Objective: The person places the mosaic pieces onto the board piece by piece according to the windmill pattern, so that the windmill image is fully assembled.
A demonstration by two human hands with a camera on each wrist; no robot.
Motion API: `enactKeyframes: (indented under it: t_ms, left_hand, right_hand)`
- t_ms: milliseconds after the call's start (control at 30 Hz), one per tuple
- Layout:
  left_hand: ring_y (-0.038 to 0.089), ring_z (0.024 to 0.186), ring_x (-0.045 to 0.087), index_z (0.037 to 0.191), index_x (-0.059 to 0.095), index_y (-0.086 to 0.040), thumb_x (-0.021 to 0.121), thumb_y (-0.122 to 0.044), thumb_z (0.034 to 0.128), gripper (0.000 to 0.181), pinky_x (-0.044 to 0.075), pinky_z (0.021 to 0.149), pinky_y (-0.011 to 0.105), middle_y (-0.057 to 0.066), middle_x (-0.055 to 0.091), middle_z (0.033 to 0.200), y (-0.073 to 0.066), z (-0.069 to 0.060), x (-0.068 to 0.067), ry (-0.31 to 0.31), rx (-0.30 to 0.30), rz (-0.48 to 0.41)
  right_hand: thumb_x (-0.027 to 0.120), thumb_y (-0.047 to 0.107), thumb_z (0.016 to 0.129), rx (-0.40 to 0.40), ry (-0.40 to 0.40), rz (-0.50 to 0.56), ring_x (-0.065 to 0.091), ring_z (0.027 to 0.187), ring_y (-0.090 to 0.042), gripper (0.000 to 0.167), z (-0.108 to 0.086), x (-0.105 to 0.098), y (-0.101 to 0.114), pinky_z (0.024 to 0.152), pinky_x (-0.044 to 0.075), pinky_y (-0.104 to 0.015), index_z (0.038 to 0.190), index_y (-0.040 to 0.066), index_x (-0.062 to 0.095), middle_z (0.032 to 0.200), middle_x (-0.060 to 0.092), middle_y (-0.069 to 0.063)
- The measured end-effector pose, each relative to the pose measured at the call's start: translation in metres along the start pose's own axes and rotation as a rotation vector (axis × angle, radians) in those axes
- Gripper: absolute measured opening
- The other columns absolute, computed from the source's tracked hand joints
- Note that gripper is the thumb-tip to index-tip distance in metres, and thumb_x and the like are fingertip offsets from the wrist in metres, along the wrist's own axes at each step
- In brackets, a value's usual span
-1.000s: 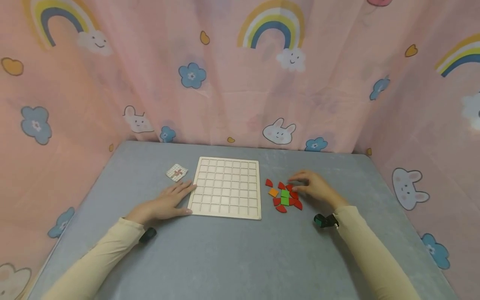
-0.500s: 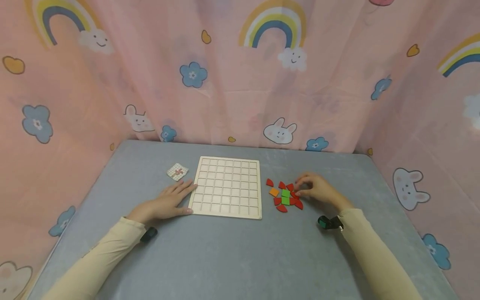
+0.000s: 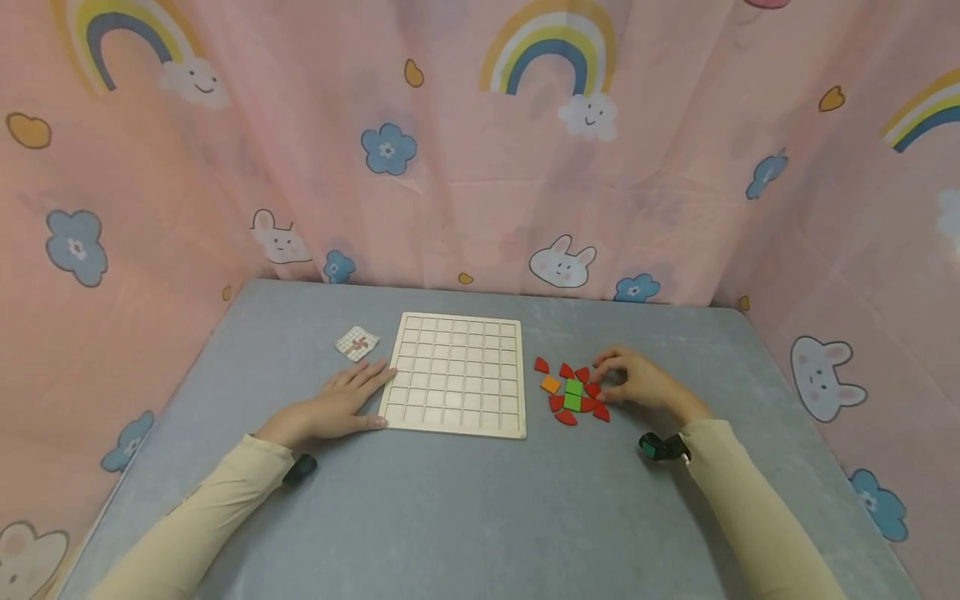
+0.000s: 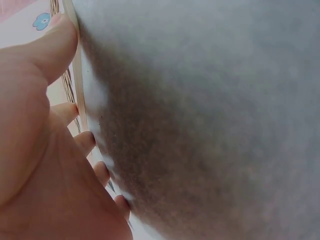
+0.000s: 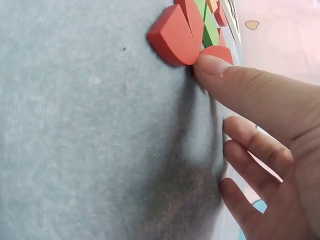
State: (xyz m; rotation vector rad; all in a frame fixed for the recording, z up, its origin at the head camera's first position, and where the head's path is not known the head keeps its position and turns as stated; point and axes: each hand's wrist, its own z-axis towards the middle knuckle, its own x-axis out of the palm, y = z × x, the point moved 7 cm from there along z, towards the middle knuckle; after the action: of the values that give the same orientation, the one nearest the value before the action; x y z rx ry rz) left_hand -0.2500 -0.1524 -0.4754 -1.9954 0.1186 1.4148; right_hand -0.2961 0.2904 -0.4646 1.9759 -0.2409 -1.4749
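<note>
A pale wooden board (image 3: 457, 375) with a grid of shallow square recesses lies flat on the table. My left hand (image 3: 333, 408) is spread at the board's left side, its fingertips and thumb touching the edge. In the left wrist view the fingers (image 4: 85, 142) reach along that edge. To the right of the board lie several red quarter-round pieces (image 3: 566, 418), two green squares (image 3: 573, 395) and an orange square (image 3: 551, 384). My right hand (image 3: 637, 383) is beside this group, fingers loosely bent and apart. Its thumb (image 5: 240, 85) touches or nearly touches a red piece (image 5: 215, 51).
A small card (image 3: 357, 343) printed with a grid and a reddish figure lies left of the board. The grey table (image 3: 450, 517) is backed by a pink patterned curtain (image 3: 450, 208). Dark wrist-worn devices (image 3: 663, 447) sit under the wrists.
My right hand has drawn slightly right, away from the red pieces, uncovering more of them. The thumb has lowered slightly near the rightmost ones. My left hand keeps its place on the board.
</note>
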Motion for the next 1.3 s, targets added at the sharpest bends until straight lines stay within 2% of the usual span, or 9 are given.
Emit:
enactKeyframes:
  t_ms: [333,667,800,1067,1300]
  left_hand:
    - [0.048,0.153,0.005,0.159,0.019,-0.016,0.061,-0.05,0.0935,0.085,0.008,0.116,0.073,0.018,0.011,0.167,-0.002,-0.001,-0.001,-0.002,-0.001,-0.012]
    - [0.047,0.153,0.006,0.16,0.018,-0.018,0.058,-0.054,0.0935,0.086,0.007,0.116,0.072,0.016,0.012,0.167,0.001,-0.001,0.001,-0.025,0.015,-0.021]
    - [0.043,0.154,0.004,0.16,0.016,-0.019,0.06,-0.05,0.0944,0.085,0.006,0.119,0.07,0.013,0.009,0.168,0.005,0.0,0.003,-0.01,-0.01,-0.009]
    - [0.047,0.153,0.005,0.16,0.017,-0.016,0.06,-0.048,0.0944,0.085,0.007,0.117,0.071,0.017,0.01,0.167,-0.001,-0.001,0.001,-0.005,0.0,-0.009]
    - [0.047,0.153,0.005,0.159,0.018,-0.013,0.06,-0.046,0.0952,0.083,0.007,0.117,0.071,0.018,0.01,0.167,-0.006,-0.003,-0.001,0.007,-0.011,-0.002]
  right_hand:
    - [0.081,0.019,0.082,-0.014,-0.02,0.007,0.044,0.127,-0.039,0.022,-0.002,-0.001,0.001,0.107,0.038,-0.063,0.102,0.016,0.075,0.133,0.053,-0.016]
    - [0.081,0.021,0.082,-0.015,-0.055,-0.025,0.046,0.124,-0.039,0.017,-0.004,-0.003,0.004,0.107,0.037,-0.064,0.096,0.014,0.075,0.129,0.056,-0.016]
    - [0.082,0.027,0.082,-0.012,-0.071,-0.049,0.047,0.122,-0.038,0.019,-0.004,-0.003,0.005,0.106,0.037,-0.064,0.095,0.015,0.075,0.127,0.057,-0.015]
    - [0.084,0.028,0.079,-0.042,-0.116,-0.1,0.052,0.117,-0.035,0.019,-0.004,-0.001,0.002,0.104,0.041,-0.06,0.091,0.017,0.074,0.12,0.06,-0.012]
    - [0.085,0.024,0.078,-0.053,-0.088,-0.078,0.051,0.116,-0.033,0.029,-0.007,0.001,0.004,0.103,0.042,-0.058,0.106,0.018,0.076,0.122,0.059,-0.011]
